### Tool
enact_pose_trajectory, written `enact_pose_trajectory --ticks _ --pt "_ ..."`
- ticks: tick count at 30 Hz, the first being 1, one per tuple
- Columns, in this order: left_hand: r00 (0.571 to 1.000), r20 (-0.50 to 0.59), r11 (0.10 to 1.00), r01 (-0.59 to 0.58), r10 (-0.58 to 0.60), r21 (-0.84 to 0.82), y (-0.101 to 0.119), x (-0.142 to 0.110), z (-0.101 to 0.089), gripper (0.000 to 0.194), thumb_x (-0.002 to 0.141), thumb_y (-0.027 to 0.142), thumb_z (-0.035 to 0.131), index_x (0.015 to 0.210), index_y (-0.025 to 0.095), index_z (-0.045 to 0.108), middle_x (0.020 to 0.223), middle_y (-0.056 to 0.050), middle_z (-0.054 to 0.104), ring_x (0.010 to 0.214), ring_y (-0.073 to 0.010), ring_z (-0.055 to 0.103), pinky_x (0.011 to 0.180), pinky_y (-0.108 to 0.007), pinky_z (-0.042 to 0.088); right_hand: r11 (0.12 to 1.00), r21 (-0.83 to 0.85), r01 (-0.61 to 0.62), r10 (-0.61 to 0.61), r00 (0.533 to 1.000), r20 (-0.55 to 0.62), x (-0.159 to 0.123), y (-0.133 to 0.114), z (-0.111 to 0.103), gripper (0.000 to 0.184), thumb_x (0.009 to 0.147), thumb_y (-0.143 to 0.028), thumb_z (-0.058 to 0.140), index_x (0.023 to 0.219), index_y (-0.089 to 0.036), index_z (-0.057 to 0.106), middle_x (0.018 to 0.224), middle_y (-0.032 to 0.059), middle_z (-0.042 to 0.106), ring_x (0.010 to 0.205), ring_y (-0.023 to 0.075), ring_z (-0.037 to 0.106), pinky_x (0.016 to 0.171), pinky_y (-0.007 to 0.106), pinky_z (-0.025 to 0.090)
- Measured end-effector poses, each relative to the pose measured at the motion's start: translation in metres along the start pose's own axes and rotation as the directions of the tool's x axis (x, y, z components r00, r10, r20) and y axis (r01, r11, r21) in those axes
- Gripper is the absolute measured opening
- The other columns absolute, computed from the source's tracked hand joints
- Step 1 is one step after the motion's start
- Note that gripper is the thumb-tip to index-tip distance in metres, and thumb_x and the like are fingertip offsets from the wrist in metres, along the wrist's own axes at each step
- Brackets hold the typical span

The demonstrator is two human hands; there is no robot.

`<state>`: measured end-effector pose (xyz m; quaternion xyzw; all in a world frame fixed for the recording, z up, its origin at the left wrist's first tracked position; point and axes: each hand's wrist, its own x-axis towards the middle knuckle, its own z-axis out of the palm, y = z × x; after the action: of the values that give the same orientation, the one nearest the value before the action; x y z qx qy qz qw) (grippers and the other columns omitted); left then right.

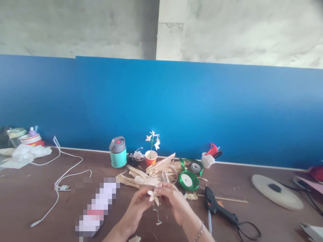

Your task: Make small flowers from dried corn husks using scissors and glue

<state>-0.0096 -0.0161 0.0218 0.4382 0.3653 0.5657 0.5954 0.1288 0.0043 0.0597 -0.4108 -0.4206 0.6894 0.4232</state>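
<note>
My left hand (135, 208) and my right hand (171, 203) meet above the brown wooden table (45, 205), their fingertips pinching a small pale husk flower (153, 196) between them. A pile of dried corn husk strips (141, 178) lies just beyond my fingers. Small husk scraps (157, 216) are scattered on the table beneath my hands. A thin chain bracelet (199, 232) circles my right wrist.
Near my right hand lie a black hot glue gun (217, 205) and a green ribbon spool (188, 180). A flower stands in a red paper cup (151, 158), beside a teal flask (118, 153). A pixelated object (97, 206) and white cable (60, 181) lie left.
</note>
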Motion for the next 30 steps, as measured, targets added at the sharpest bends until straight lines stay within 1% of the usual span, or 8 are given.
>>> enact_pose_trajectory --ticks 3,8,11,16,20,22,27,30 --pt "1.0 -0.001 1.0 -0.011 0.011 -0.003 0.002 0.0 0.001 0.025 0.064 0.04 0.076 0.075 0.018 0.073 0.086 -0.006 0.072 0.087 -0.0245 0.061 0.081 -0.034 0.045 0.999 0.009 0.033 -0.033 0.999 0.011 0.002 0.002 -0.002 0.027 0.066 -0.038 0.07 0.058 -0.016 0.058 0.052 -0.0045 0.048 0.051 0.0086 0.038 0.053 0.023 0.026" --pt "0.999 -0.044 0.998 -0.034 0.032 -0.048 0.004 0.002 0.002 0.035 0.062 0.044 0.077 0.085 0.018 0.074 0.087 -0.007 0.073 0.094 -0.0282 0.061 0.089 -0.038 0.042 0.999 0.027 0.035 -0.033 0.997 -0.064 0.006 0.009 -0.003 0.035 0.07 -0.05 0.065 0.06 -0.018 0.056 0.055 -0.0037 0.048 0.052 0.0111 0.04 0.053 0.024 0.028" --pt "0.999 -0.037 0.999 -0.002 0.001 -0.044 0.004 0.003 0.002 0.033 0.066 0.044 0.074 0.086 0.017 0.073 0.086 -0.008 0.074 0.092 -0.0274 0.062 0.086 -0.037 0.043 0.998 -0.036 0.049 -0.053 0.994 -0.1 0.005 0.009 -0.003 0.032 0.071 -0.046 0.065 0.06 -0.018 0.058 0.056 -0.0032 0.049 0.055 0.0116 0.041 0.055 0.024 0.03" --pt "1.0 0.005 0.998 0.018 -0.018 -0.061 0.002 0.004 0.002 0.024 0.07 0.038 0.072 0.079 0.016 0.073 0.08 -0.005 0.073 0.084 -0.0225 0.063 0.082 -0.032 0.044 0.989 -0.144 0.045 -0.064 0.989 -0.133 0.005 0.007 -0.001 0.016 0.064 -0.027 0.062 0.053 -0.017 0.057 0.051 -0.0042 0.048 0.053 0.0099 0.04 0.055 0.023 0.031" --pt "0.998 -0.035 0.998 0.048 -0.049 -0.031 -0.003 0.005 -0.002 0.022 0.07 0.038 0.072 0.078 0.018 0.073 0.081 -0.003 0.074 0.081 -0.0208 0.063 0.08 -0.03 0.045 0.996 -0.085 0.027 -0.045 0.975 -0.216 0.011 0.012 -0.004 0.013 0.061 -0.023 0.059 0.051 -0.017 0.054 0.05 -0.0051 0.047 0.051 0.0091 0.039 0.054 0.022 0.031" --pt "0.997 -0.069 0.999 0.043 -0.044 -0.006 -0.006 0.005 -0.004 0.023 0.07 0.039 0.072 0.08 0.019 0.073 0.083 -0.003 0.074 0.084 -0.0222 0.064 0.08 -0.031 0.046 1.0 -0.005 0.016 -0.017 0.976 -0.215 0.013 0.014 -0.005 0.013 0.061 -0.024 0.058 0.052 -0.018 0.052 0.05 -0.0056 0.046 0.05 0.0088 0.039 0.052 0.022 0.03" --pt "0.995 -0.096 0.994 -0.019 0.029 0.109 -0.004 0.004 -0.004 0.028 0.073 0.04 0.068 0.091 0.019 0.073 0.092 -0.006 0.074 0.093 -0.0249 0.063 0.085 -0.033 0.046 0.99 0.139 -0.027 0.042 0.993 -0.109 0.012 0.012 -0.005 0.016 0.061 -0.027 0.056 0.052 -0.019 0.046 0.048 -0.0061 0.043 0.048 0.0085 0.038 0.049 0.022 0.029" --pt "0.975 -0.142 0.944 -0.123 0.173 0.305 -0.003 0.005 -0.004 0.032 0.074 0.04 0.067 0.097 0.019 0.07 0.093 -0.007 0.072 0.089 -0.0244 0.064 0.081 -0.034 0.048 0.988 0.147 -0.053 0.073 0.989 -0.129 0.012 0.011 -0.003 0.017 0.06 -0.029 0.058 0.052 -0.019 0.046 0.048 -0.0064 0.042 0.047 0.0085 0.037 0.049 0.022 0.028"
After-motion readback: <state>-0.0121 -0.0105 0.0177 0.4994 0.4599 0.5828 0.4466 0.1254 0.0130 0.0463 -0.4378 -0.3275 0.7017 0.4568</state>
